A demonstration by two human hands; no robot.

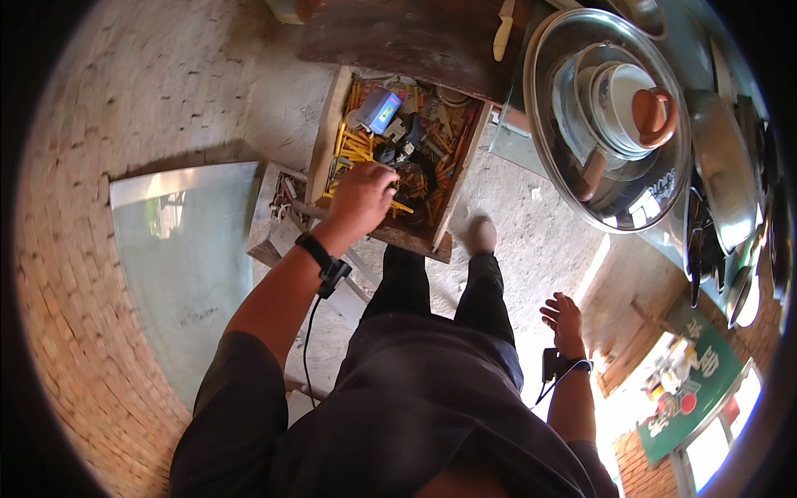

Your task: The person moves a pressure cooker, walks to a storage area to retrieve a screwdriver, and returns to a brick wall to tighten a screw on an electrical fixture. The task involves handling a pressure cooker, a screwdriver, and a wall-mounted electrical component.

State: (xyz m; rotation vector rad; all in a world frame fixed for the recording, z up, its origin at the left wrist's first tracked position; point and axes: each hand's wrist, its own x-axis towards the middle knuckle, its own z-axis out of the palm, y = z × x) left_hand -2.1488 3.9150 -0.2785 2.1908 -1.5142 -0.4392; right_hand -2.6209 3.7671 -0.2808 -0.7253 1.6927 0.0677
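An open wooden drawer [326, 133] juts toward me from under a dark tabletop, full of jumbled small items. My left hand [364, 197] is over its near left part, fingers curled together; whatever they may hold is hidden. Yellow sticks [355, 147] lie beside that hand in the drawer. Farther back rests a blue box [379, 111], with dark and metallic bits near the drawer's middle. Down at my right side, away from the drawer, my right hand [563, 319] hangs with its fingers apart and nothing in it.
At the right, a large glass lid [540, 124] lies beneath stacked bowls [618, 95], near metal pans [721, 166]. A knife [502, 37] lies on the dark tabletop [398, 37]. A glass sheet [187, 266] leans at the left beside a small wooden box [264, 236].
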